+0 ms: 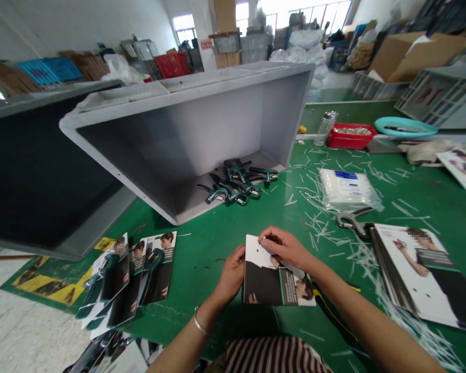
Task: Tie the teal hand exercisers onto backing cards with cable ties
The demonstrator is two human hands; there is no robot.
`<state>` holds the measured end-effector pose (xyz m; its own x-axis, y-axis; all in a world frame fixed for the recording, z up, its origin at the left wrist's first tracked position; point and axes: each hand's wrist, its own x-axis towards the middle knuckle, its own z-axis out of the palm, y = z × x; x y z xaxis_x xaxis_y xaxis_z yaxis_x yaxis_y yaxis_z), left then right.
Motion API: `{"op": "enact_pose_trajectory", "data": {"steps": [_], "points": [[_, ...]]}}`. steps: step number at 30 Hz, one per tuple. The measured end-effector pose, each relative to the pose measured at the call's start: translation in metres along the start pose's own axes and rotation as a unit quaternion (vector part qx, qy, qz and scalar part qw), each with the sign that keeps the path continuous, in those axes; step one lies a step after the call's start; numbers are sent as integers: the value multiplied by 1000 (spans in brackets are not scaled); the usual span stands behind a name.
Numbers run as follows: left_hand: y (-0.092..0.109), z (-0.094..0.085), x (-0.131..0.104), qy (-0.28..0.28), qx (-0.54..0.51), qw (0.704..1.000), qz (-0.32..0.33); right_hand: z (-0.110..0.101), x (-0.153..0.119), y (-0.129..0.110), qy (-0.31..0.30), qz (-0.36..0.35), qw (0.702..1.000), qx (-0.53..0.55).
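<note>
A printed card (262,282) in white and black lies flat on the green table in front of me, with small holes in its white part. My left hand (233,274) holds the card's left edge, a bracelet on its wrist. My right hand (285,247) is on the card's upper part, thumb and index finger pinched together; what sits between them is too small to name. Several dark green hand grips (238,186) lie in the grey crate. Left of my hands are cards with grips attached (152,269). A stack of cards (423,274) sits at the right, a grey grip (353,223) beside it.
A tilted grey crate (233,85) stands ahead, with a dark crate (31,176) at its left. White ties (318,223) are scattered on the right, near a plastic bag (347,189), a red tray (351,137) and yellow-black pliers (334,316) under my right forearm.
</note>
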<state>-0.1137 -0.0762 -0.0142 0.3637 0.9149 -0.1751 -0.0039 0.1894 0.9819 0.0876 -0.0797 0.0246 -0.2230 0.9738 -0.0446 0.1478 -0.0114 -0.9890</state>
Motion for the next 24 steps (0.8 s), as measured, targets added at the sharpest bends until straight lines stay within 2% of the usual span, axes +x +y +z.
{"op": "enact_pose_trajectory", "data": {"steps": [4, 10, 13, 16, 20, 24], "points": [[-7, -4, 0, 31, -10, 999, -3, 1, 2, 6, -6, -20, 1000, -21], [-5, -5, -3, 6, -8, 1000, -8, 1, 3, 9, -11, -34, 999, -33], [2, -3, -7, 8, -37, 999, -17, 2, 1, 7, -30, -39, 995, -86], [11, -2, -11, 44, -40, 998, -24, 8, -2, 3, -33, -68, 982, -172], [15, -5, -15, 106, 13, 994, 0, 20, -5, 1, -16, -118, 966, -229], [8, -1, -13, 68, -45, 996, -27, 29, -5, 6, -34, -172, 943, -282]]}}
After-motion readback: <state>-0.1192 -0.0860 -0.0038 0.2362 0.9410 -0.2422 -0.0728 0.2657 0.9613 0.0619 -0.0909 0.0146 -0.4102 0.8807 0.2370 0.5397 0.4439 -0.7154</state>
